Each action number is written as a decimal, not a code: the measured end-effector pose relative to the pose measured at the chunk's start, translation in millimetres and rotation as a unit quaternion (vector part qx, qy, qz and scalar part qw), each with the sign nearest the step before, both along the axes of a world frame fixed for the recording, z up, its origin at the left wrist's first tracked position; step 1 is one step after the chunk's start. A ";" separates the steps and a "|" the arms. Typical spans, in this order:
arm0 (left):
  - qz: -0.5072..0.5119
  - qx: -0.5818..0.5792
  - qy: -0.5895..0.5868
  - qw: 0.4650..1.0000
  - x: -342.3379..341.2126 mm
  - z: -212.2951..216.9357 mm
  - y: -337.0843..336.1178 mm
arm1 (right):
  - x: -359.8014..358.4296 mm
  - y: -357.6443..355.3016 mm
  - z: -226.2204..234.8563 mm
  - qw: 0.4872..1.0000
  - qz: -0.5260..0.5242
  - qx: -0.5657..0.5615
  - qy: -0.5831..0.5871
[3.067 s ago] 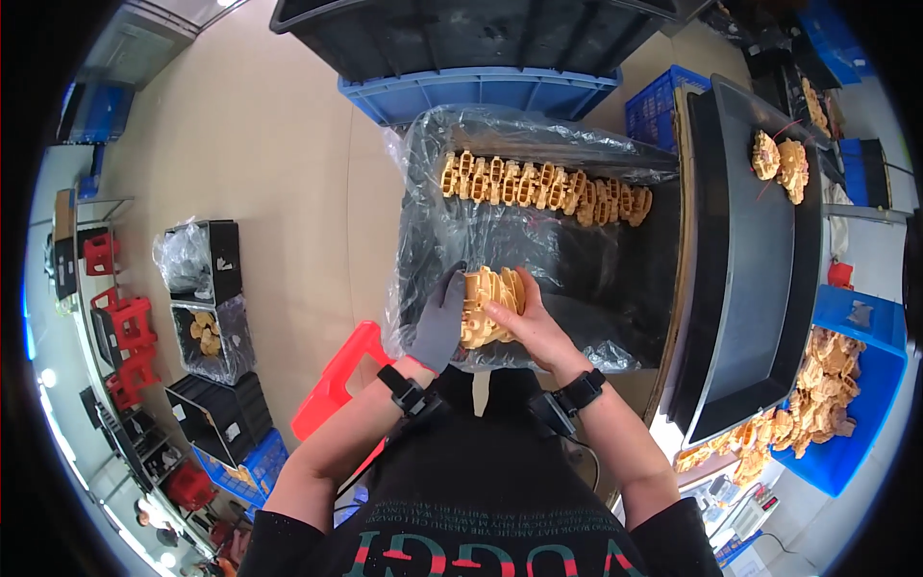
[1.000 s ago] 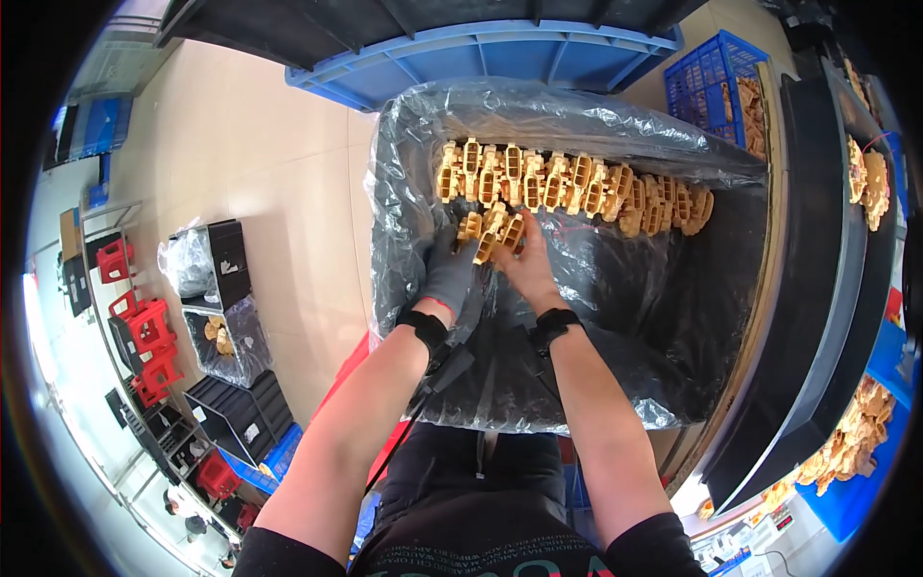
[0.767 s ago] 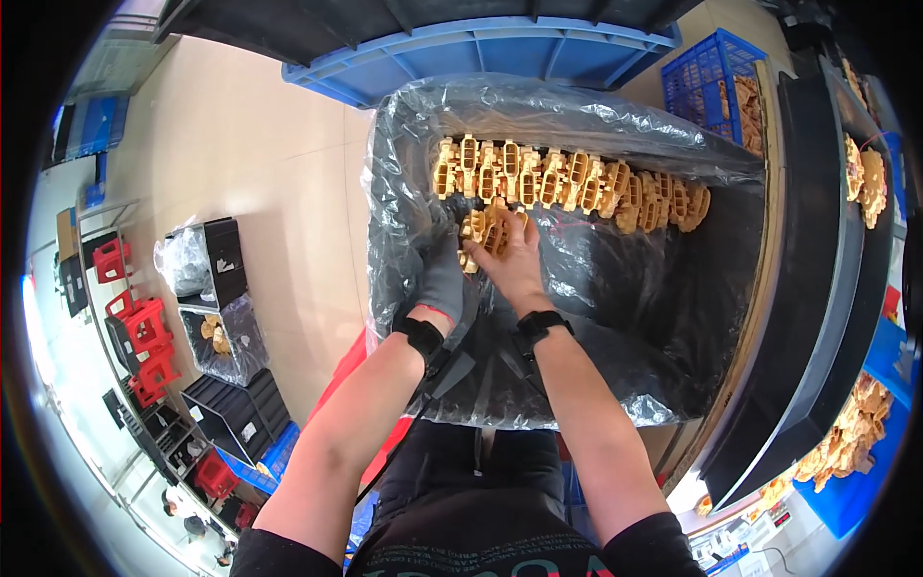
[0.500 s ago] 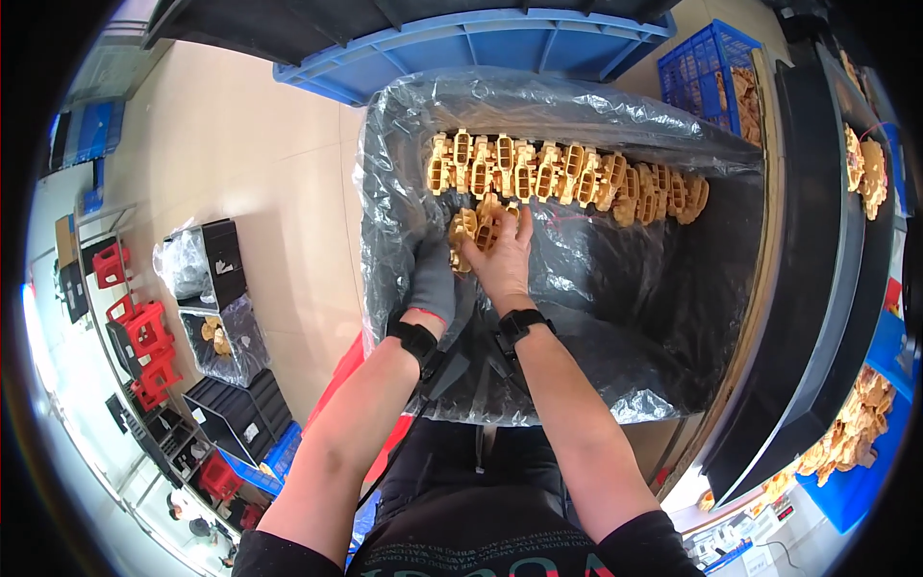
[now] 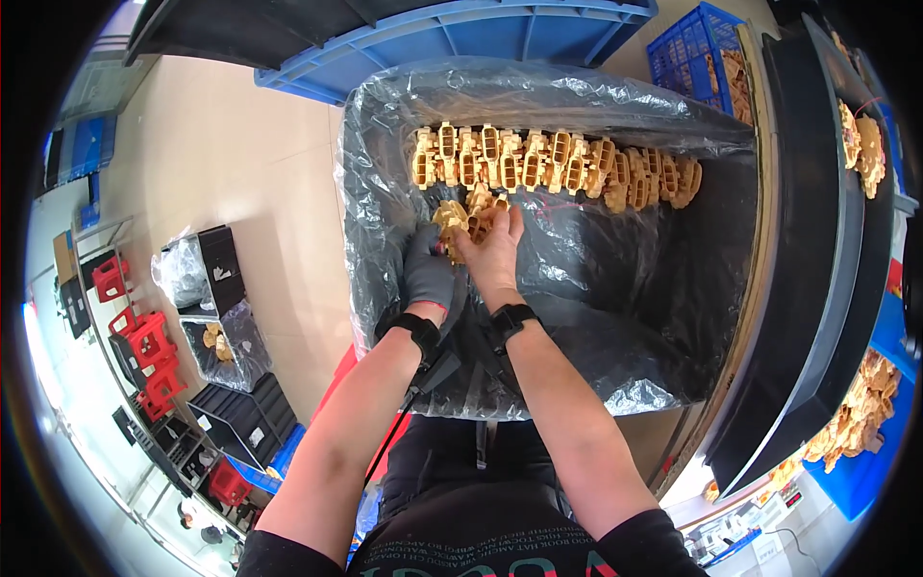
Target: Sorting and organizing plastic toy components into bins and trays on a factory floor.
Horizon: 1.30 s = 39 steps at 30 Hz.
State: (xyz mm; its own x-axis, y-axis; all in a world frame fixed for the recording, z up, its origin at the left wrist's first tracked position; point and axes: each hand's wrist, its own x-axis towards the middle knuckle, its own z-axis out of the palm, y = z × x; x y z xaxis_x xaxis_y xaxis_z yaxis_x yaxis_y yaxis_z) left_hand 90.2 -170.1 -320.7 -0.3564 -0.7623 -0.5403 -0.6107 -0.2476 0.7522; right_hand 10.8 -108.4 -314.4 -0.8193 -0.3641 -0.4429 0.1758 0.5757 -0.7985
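A black bin lined with clear plastic film (image 5: 606,361) lies before me. Across its far side stands a row of tan moulded parts with slotted faces (image 5: 532,171), packed side by side. Just nearer than the row's left end, a small cluster of the same tan parts (image 5: 450,219) sits between my hands. My left hand (image 5: 427,269), in a grey glove, is closed round the cluster's left side. My bare right hand (image 5: 494,252) grips its right side with thumb and fingers. The left fingertips are partly hidden behind the parts.
Beyond the bin stands a blue crate (image 5: 461,43); a blue mesh basket (image 5: 694,58) with tan parts is at the far right. A dark-edged bench (image 5: 793,250) runs along the right. Black crates (image 5: 245,423) and red stools (image 5: 149,338) stand on the left.
The view has shifted slightly, so the bin and row sit a little further left and up. My left hand has turned around the cluster, showing its fingers more. Both hands keep hold.
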 end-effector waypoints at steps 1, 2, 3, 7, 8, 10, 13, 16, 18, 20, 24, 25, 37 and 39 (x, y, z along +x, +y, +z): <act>-0.001 0.000 0.000 1.000 0.3 -0.6 0.5 | 1.2 0.3 -1.4 1.000 0.000 -0.005 -0.006; -0.030 -0.032 -0.011 0.999 1.0 0.3 0.9 | 2.1 0.9 -2.6 1.000 0.000 -0.009 -0.013; -0.058 -0.066 -0.021 0.996 1.8 0.4 0.8 | 2.4 1.8 -5.6 1.000 -0.002 -0.010 -0.011; -0.098 -0.150 -0.023 0.984 11.0 -4.9 1.9 | 7.5 2.2 -9.0 1.000 0.009 0.003 0.001; -0.091 -0.143 -0.008 0.986 14.1 -6.8 1.2 | 9.3 1.1 -8.1 0.999 0.033 0.019 0.025; -0.084 -0.133 0.006 0.987 10.6 0.6 1.9 | 4.5 1.8 -0.1 1.000 0.027 0.015 0.004; -0.008 -0.032 0.051 0.998 -2.9 23.0 11.9 | -0.5 5.8 -2.3 1.000 0.019 0.006 -0.019; 0.014 -0.028 0.035 0.999 3.5 30.8 14.8 | 0.3 4.3 -1.4 0.999 0.011 -0.012 -0.035; -0.022 -0.068 0.044 0.997 22.5 9.6 10.7 | 0.2 2.0 -1.1 0.999 0.003 -0.025 -0.048; -0.003 -0.079 0.045 0.996 32.5 0.5 15.9 | -2.8 1.5 -7.3 0.999 -0.019 -0.021 -0.033; 0.009 0.016 0.107 0.994 29.8 14.6 15.5 | -4.3 1.2 -7.2 0.999 -0.020 -0.014 -0.049; 0.010 0.015 0.107 0.994 26.9 16.3 16.1 | -2.0 1.4 -8.5 0.999 -0.011 -0.018 -0.033; -0.024 -0.013 0.035 0.999 -9.6 -18.1 -13.5 | 2.1 -1.0 -3.1 0.999 -0.032 0.017 -0.020; -0.109 -0.013 -0.107 0.988 -12.9 -19.6 -17.4 | -4.2 -0.3 -2.2 0.997 -0.030 0.064 -0.002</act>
State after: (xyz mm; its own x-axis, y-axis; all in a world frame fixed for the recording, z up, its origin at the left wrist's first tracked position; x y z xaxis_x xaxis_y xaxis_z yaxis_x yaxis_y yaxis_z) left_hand 77.2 -187.5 -340.3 -0.3935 -0.6937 -0.6032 -0.7937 -0.0747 0.6037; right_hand 6.6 -108.7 -316.6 -0.8361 -0.2543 -0.4861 0.2162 0.6617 -0.7180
